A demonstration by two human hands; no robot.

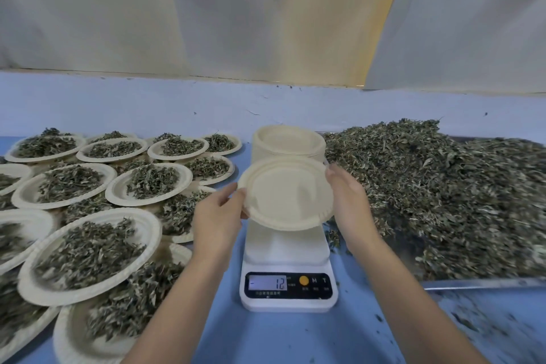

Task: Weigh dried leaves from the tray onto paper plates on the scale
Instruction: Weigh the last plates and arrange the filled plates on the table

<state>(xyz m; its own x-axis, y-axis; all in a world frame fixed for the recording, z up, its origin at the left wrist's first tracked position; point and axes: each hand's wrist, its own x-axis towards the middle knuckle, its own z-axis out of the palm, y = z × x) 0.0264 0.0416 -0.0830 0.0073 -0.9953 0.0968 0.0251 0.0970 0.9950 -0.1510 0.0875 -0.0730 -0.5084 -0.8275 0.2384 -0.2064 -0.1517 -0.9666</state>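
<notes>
Pale cloth curtains (266,15) hang behind blue-covered table (280,340); soft, even light.

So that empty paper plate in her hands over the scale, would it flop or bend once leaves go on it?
Probably not much. The empty plate holds its shape though the left hand and right hand grip only its rims. The loaded plates nearby look unsagged. It is likely very light, so a nudge could slide it off the scale.

empty paper plate (286,193) tilted above scale (288,248) | leaves (437,189) heaped on tray (484,283)
</notes>
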